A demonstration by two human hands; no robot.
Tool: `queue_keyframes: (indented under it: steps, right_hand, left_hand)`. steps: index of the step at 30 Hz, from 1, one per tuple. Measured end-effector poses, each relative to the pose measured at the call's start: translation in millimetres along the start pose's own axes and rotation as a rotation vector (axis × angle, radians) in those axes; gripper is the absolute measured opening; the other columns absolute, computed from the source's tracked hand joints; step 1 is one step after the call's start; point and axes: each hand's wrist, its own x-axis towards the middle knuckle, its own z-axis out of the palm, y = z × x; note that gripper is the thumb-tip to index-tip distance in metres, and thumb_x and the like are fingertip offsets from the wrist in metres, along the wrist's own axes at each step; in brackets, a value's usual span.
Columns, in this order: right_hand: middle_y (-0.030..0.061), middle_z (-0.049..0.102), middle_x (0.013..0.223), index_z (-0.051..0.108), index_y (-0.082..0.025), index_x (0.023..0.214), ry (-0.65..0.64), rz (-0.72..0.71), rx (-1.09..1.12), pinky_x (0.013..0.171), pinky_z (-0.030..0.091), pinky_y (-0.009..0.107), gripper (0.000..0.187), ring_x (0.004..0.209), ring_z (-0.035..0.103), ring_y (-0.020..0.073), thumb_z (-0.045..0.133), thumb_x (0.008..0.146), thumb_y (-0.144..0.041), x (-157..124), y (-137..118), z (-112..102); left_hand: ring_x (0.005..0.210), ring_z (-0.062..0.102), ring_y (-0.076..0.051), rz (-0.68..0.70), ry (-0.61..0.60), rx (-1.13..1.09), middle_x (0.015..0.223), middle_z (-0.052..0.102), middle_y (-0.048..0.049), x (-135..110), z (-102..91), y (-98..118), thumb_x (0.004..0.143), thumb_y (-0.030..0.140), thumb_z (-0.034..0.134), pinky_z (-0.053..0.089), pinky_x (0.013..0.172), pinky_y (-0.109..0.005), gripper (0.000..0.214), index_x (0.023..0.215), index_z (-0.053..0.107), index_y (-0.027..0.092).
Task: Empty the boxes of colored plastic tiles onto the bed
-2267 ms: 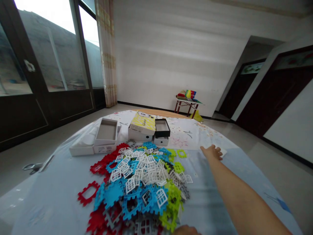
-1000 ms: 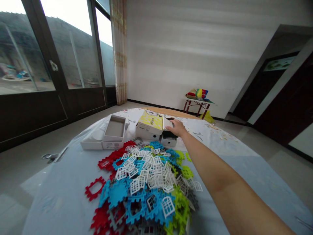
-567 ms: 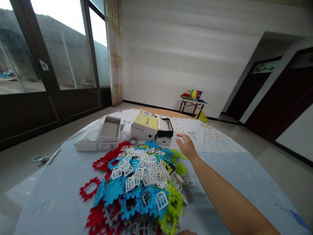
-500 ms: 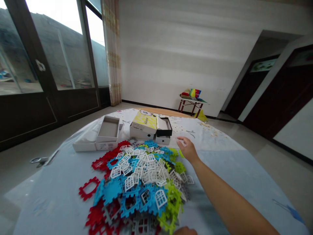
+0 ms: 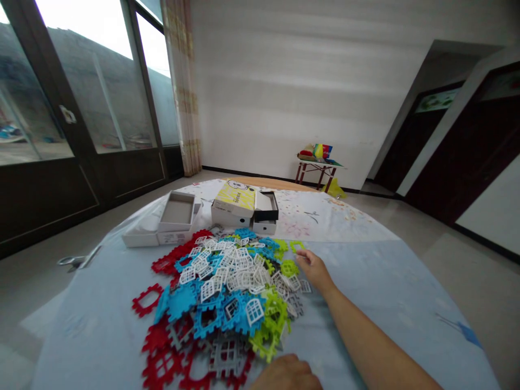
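Observation:
A wide pile of flat plastic building pieces with toothed edges lies in front of me: red pieces (image 5: 162,365), blue pieces (image 5: 184,303), lime-green pieces (image 5: 271,319) and grey ones (image 5: 227,353). White lattice window pieces (image 5: 239,265) cover its top. My right hand (image 5: 314,269) is at the pile's right side, fingers stretched out, close to a lime-green frame piece (image 5: 297,246); nothing shows in its grasp. At the bottom edge, my left hand (image 5: 287,374) rests beside the pile's near end. Its fingers look curled under, and whatever they hold, if anything, is hidden.
Behind the pile stand open white box trays (image 5: 177,210), a yellow-and-white box (image 5: 235,198) and a small black-rimmed box (image 5: 266,207). A patterned cloth (image 5: 365,303) covers the round table. Farther off is a small side table (image 5: 320,162) by the wall.
My right hand has come down and nearer to me, from beside the boxes to the pile's right edge. More of my left hand shows at the bottom. The view has shifted slightly.

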Motion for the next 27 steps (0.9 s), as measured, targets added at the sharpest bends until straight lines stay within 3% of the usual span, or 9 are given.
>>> queue_keyframes:
  steps: [3,6,9,12,18,21,27]
  right_hand:
    - [0.0087,0.067,0.097,0.064,-0.017,0.095,-0.008,-0.015,-0.02,0.087,0.045,0.039,0.034,0.093,0.06,0.023,0.053,0.073,-0.041,-2,1,1]
    - [0.0091,0.066,0.099,0.063,-0.016,0.097,-0.02,-0.006,0.004,0.085,0.045,0.04,0.035,0.094,0.059,0.0231,0.052,0.074,-0.041,-6,-7,-1]
    - [0.0095,0.063,0.106,0.061,-0.017,0.102,-0.102,-0.069,0.028,0.087,0.044,0.039,0.037,0.1,0.056,0.0229,0.051,0.077,-0.042,-13,-29,-2]
    - [0.0085,0.06,0.11,0.06,-0.02,0.106,-0.258,-0.26,0.012,0.093,0.04,0.039,0.037,0.106,0.053,0.022,0.053,0.078,-0.043,-26,-63,0]
    - [0.0099,0.049,0.127,0.055,-0.025,0.119,-0.488,-0.539,-0.158,0.1,0.029,0.043,0.056,0.118,0.042,0.0258,0.061,0.07,-0.053,-45,-118,20]
    - [0.01,0.044,0.132,0.055,-0.027,0.119,-0.525,-0.543,-0.292,0.1,0.026,0.047,0.057,0.122,0.037,0.0292,0.059,0.07,-0.056,-45,-123,28]
    - [0.0113,0.049,0.127,0.057,-0.024,0.116,-0.452,-0.45,-0.396,0.097,0.031,0.047,0.047,0.118,0.041,0.0286,0.058,0.074,-0.046,-37,-107,28]
  left_hand:
    - [0.068,0.057,-0.012,-0.005,0.184,-0.036,0.077,0.068,0.0016,-9,-56.7,6,0.084,0.032,0.05,0.041,0.061,-0.022,0.013,0.089,0.06,0.024]
    - [0.087,0.057,-0.015,-0.29,0.306,-0.092,0.094,0.065,-0.0052,-25,-109.3,3,0.084,0.021,0.045,0.045,0.076,-0.027,0.02,0.098,0.059,0.022]
    - [0.094,0.056,-0.016,-0.532,0.396,-0.027,0.101,0.063,-0.0062,-44,-139.8,-13,0.086,0.025,0.043,0.045,0.083,-0.031,0.022,0.1,0.06,0.022]
    - [0.104,0.052,-0.019,-0.658,0.338,0.104,0.111,0.06,-0.006,-58,-148.1,-33,0.087,0.032,0.042,0.04,0.092,-0.037,0.028,0.107,0.059,0.023]
    - [0.118,0.042,-0.022,-0.68,0.124,0.263,0.127,0.053,-0.0026,-65,-140.9,-59,0.088,0.043,0.035,0.027,0.101,-0.044,0.039,0.121,0.053,0.03]
    - [0.118,0.042,-0.022,-0.74,0.1,0.312,0.127,0.053,-0.002,-71,-140.0,-66,0.088,0.046,0.033,0.026,0.101,-0.044,0.041,0.12,0.053,0.031]
    - [0.114,0.046,-0.024,-0.857,0.108,0.37,0.121,0.057,-0.0038,-84,-139.4,-74,0.085,0.053,0.032,0.026,0.099,-0.043,0.047,0.116,0.056,0.028]
